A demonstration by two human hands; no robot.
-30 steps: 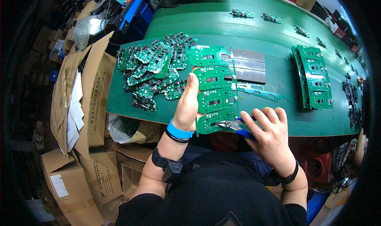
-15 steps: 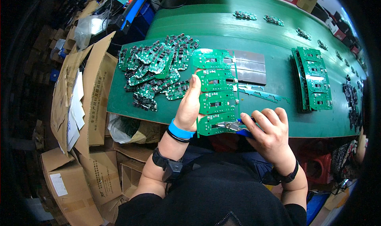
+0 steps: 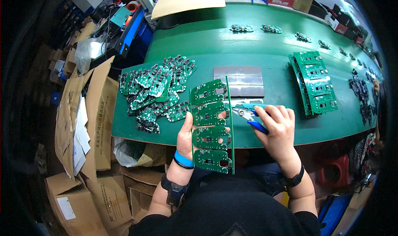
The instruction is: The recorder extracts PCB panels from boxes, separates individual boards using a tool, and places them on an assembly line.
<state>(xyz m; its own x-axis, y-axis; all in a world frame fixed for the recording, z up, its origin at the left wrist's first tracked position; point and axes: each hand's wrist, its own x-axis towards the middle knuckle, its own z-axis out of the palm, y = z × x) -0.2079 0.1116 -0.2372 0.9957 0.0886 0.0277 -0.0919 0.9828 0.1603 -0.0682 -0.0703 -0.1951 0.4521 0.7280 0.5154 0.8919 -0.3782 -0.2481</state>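
The left hand (image 3: pixel 185 132) holds a green board panel (image 3: pixel 207 138), thumb by its left edge, fingers bent behind. The right hand (image 3: pixel 278 130) grips blue-handled cutters (image 3: pixel 241 112), handles spread, tips near the panel's right strip. The panel sticks past the green table's (image 3: pixel 277 78) near edge. A brown box (image 3: pixel 101 124) has dark writing.

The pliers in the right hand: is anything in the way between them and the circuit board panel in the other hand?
Nothing visible stands between the pliers in the right hand and the circuit board panel in the left hand. They end close beside its right-hand strip; contact is unclear.
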